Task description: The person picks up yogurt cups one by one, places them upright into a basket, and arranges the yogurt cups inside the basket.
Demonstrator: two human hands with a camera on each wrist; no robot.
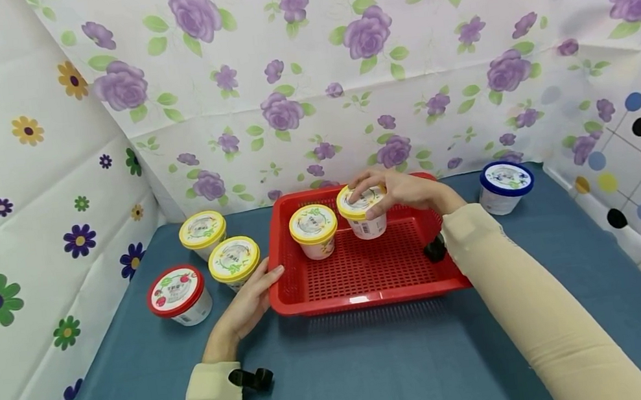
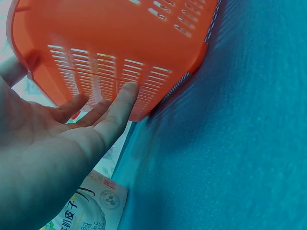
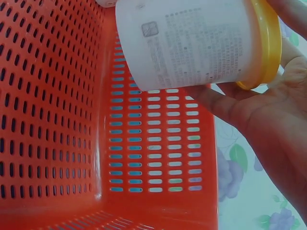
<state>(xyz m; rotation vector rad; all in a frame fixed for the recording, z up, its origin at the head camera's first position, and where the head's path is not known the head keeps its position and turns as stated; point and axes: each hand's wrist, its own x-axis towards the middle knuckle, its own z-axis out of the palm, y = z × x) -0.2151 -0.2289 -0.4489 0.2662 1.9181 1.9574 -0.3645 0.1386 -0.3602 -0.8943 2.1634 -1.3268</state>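
Note:
My right hand (image 1: 407,189) grips a white tub with a yellow lid (image 1: 369,226) around its lid, inside the red basket (image 1: 366,301). In the right wrist view that tub (image 3: 187,45) shows its printed side, and its base is above the slotted basket floor. A second yellow-lidded tub (image 1: 312,223) stands to its left in the basket. My left hand (image 1: 249,302) holds the basket's left side, thumb over the rim and fingers along the slotted outer wall (image 2: 105,28). Just beyond the left hand stands another yellow-lidded tub (image 1: 234,258).
Left of the basket are one more yellow-lidded tub (image 1: 202,232) and a red-lidded tub (image 1: 178,293). A blue-lidded tub (image 1: 504,184) stands at the back right. Flowered cloth walls (image 1: 308,84) enclose the blue table (image 1: 361,365) at the back and sides.

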